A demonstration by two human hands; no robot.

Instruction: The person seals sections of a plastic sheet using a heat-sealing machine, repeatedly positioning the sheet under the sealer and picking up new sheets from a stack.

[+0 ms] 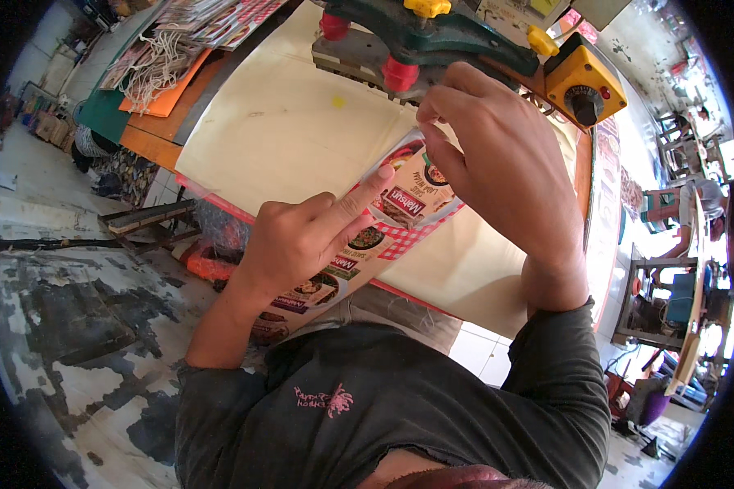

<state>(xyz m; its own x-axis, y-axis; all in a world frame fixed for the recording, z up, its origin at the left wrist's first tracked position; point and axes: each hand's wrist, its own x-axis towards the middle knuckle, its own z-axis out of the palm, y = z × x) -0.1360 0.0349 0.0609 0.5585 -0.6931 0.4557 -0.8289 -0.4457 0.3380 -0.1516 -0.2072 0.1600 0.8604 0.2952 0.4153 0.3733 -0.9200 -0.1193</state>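
Observation:
My left hand (298, 240) grips a printed sheet (412, 196) with food pictures and a red-and-white checked strip, its index finger stretched along the upper face. The sheet slants from near my lap up over the table's cream cover. Bent over its upper end is my right hand (497, 134), thumb and index finger drawn together by the edge; whatever sits between those fingertips is hidden. Just beyond them stands a dark green machine (440, 37) with red knobs (400, 73) and yellow knobs (426, 7).
A yellow control box (585, 85) with a black dial stands right of the machine. Printed pieces with white cords (159, 69) lie stacked at the far left. The cream cover (261, 130) ends in a red front edge. A person (701, 200) is at the far right.

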